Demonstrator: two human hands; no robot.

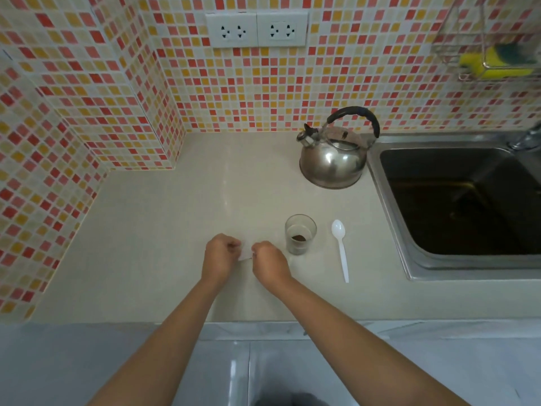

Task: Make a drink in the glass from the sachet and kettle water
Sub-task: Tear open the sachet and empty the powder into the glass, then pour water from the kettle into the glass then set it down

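A small clear glass (pixel 300 234) stands on the beige counter with a little heap of dark brown powder at its bottom. Just left of it, my left hand (pixel 220 257) and my right hand (pixel 268 263) pinch the two ends of a small pale sachet (pixel 245 254) between them, low over the counter. A white plastic spoon (pixel 341 252) lies to the right of the glass. The steel kettle (pixel 333 155) with a black handle stands further back, spout pointing left.
A steel sink (pixel 456 200) fills the right side, its tap (pixel 527 139) at the far corner. A wire rack with a yellow sponge (pixel 494 64) hangs on the mosaic wall. Two sockets (pixel 257 29) sit above the counter (pixel 164 230).
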